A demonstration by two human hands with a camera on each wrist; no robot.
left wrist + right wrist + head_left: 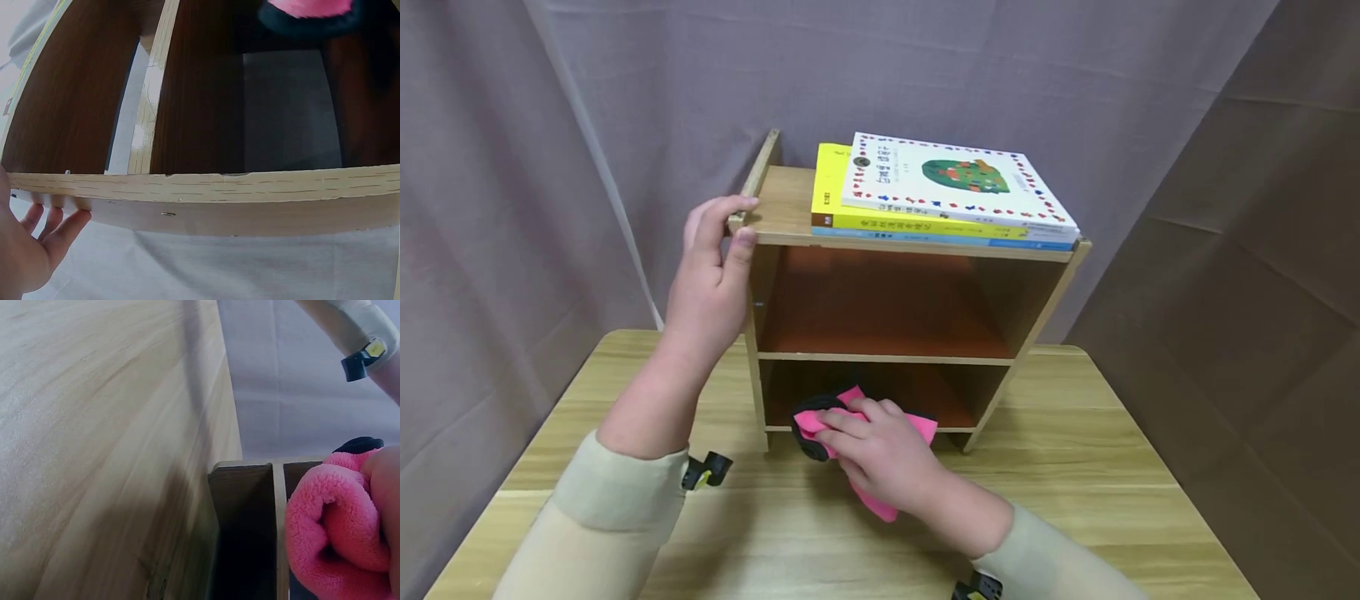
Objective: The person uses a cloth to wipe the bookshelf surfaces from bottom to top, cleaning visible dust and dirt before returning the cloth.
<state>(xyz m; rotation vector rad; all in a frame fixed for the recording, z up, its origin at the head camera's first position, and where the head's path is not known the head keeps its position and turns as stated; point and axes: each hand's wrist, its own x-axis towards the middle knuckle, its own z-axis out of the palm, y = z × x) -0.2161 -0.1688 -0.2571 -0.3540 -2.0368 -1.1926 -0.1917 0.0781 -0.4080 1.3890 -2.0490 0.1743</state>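
A small wooden shelf (886,360) stands upright on the table. My left hand (711,275) grips its upper left corner, thumb by the front edge and fingers around the side panel. In the left wrist view, fingertips (72,228) of that hand lie against the panel's outer face. A pink and black plush cloth (921,427) is bunched under my right hand (883,458), whose fingers hold it at the opening of the lowest compartment. The right wrist view shows the pink cloth (331,531) folded into a thick roll beside the bottom board's edge; the fingertips are hidden there.
Several books lie stacked on the shelf's top, a white picture book (910,179) uppermost over a yellow book (829,187). The wooden table (1075,483) extends around the shelf. Grey curtains (925,67) hang behind, and a brown cloth wall (1247,292) stands on the right.
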